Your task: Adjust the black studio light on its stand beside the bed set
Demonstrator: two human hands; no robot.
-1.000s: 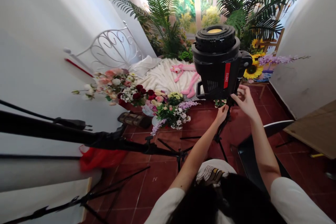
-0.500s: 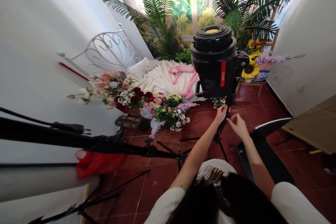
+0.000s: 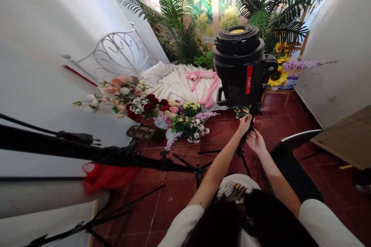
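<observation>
A black studio light (image 3: 237,73) with a red label stands upright on a light stand (image 3: 241,147), its round yellowish front facing up. Just below the lamp, my left hand (image 3: 245,124) is closed around the stand's pole. My right hand (image 3: 256,142) is a little lower, at the pole's right side, palm turned up and fingers curled in against it. What those fingers pinch, perhaps a small part of the stand, is hidden.
A second black stand (image 3: 150,163) slants across the left, a power plug (image 3: 77,137) hanging beside it. Flower bunches (image 3: 185,119) and a bed with a pink plush toy (image 3: 207,79) lie ahead. To the right is a black chair (image 3: 298,173).
My right hand has moved slightly left and down, turning palm up with its fingers curling in at the pole. The left hand keeps its hold; the view has shifted a little.
</observation>
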